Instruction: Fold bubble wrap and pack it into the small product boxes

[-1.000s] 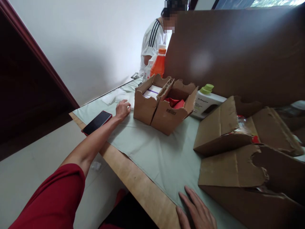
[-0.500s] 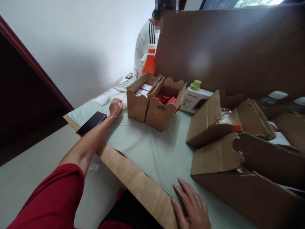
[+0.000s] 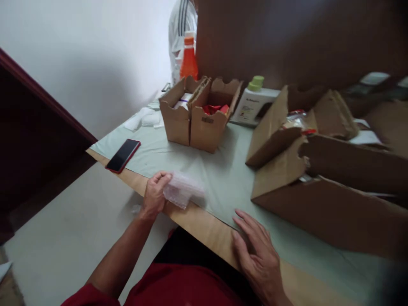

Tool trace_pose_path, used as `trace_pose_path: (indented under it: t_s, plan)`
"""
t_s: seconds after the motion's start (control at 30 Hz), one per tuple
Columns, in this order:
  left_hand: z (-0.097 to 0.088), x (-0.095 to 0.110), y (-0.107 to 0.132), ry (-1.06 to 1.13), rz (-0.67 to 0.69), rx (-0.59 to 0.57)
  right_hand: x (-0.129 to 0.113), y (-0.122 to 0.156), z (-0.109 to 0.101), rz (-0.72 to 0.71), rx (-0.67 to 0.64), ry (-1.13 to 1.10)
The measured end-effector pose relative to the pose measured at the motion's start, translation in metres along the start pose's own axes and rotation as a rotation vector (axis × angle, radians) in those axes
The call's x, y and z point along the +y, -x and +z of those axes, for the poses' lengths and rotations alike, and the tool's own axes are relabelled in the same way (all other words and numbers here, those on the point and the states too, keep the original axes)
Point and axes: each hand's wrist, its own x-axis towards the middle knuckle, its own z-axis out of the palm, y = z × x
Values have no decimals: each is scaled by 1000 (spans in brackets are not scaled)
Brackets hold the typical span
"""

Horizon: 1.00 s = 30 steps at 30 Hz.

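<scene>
My left hand (image 3: 155,195) is closed on a piece of white bubble wrap (image 3: 182,190) at the near edge of the table (image 3: 204,231). The wrap is blurred by motion. My right hand (image 3: 258,255) lies flat on the table edge, fingers stretched out, holding nothing. Just right of it stands a large open cardboard box (image 3: 321,204). Two small open cardboard boxes (image 3: 197,114) stand side by side further back, one holding red items.
A phone in a red case (image 3: 123,155) lies at the table's left edge. More white wrap (image 3: 142,119) lies at the far left. A white bottle with a green cap (image 3: 253,100), an orange bottle (image 3: 188,59) and another person in a white shirt (image 3: 178,29) are behind.
My left hand has drawn back from beside the small boxes to the near table edge, now holding bubble wrap. The view has tilted down.
</scene>
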Motion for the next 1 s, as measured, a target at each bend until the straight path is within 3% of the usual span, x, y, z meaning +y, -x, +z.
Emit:
trace_pose_path:
  t_s: [0.17,0.27,0.37,0.43,0.53,0.67,0.77,0.9,1.0]
  plan:
    - [52,-20,55,35,-218,-326,-30,3,-14,56,49,-13]
    - [67,-19,74,68,-338,-488,-27,14,-20,367,17,-176]
    - [75,-18,87,177,-391,-533,-21,27,-28,763,80,-597]
    - [79,-21,97,242,-398,-593,-19,33,-33,916,186,-847]
    - [84,-31,115,234,-431,-733,-22,40,-39,1053,287,-1044]
    - [89,-40,131,110,-409,-684,-27,50,-46,1105,250,-1155]
    - [90,-34,135,165,-413,-665,-27,58,-52,1106,274,-1129]
    - [88,-20,138,260,-482,-640,-20,70,-61,1010,365,-986]
    - [86,-16,142,294,-540,-605,-17,78,-65,900,329,-886]
